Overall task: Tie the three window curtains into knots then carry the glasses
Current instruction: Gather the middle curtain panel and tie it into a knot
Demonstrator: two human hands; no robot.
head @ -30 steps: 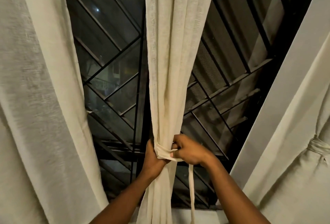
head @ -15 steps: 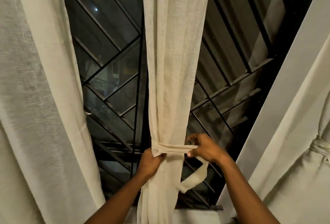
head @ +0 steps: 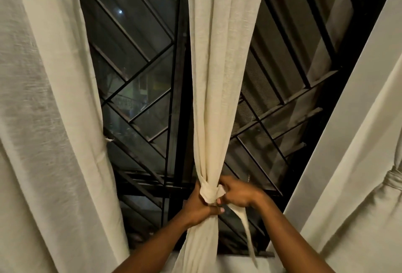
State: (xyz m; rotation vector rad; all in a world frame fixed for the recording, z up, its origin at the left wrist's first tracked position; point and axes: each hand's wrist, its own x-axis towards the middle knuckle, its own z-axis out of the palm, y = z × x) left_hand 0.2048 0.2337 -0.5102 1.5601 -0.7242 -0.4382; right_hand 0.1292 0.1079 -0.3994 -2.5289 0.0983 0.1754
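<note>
Far left, the left curtain [head: 43, 120] hangs loose w/ no tie visible, so by our reckoning that's one yet to do. Next comes the window grille [head: 139, 81], dark behind. Our left hand [head: 196, 206] has its fingers curled round the middle curtain [head: 221, 76], gripping the gathered bunch just under the knot [head: 210, 192]. If that grip slackens, the folds prob. spread and the wrap slides down. Our right hand [head: 237, 194] sits at the knot's right side, fingers bent, pinching the knot. The tail [head: 245, 229] dangles free below it. Risks as we judge them:
- pull unevenly and the knot sets lopsided or slips open, since the cloth looks soft;
- lose the tail and the wrap unwinds;
- tug too hard and the load goes up to the rail, which is out of view.

Far right, the right curtain [head: 359, 196] is bound already by its tie [head: 393, 179]. Glasses: not in view.
</note>
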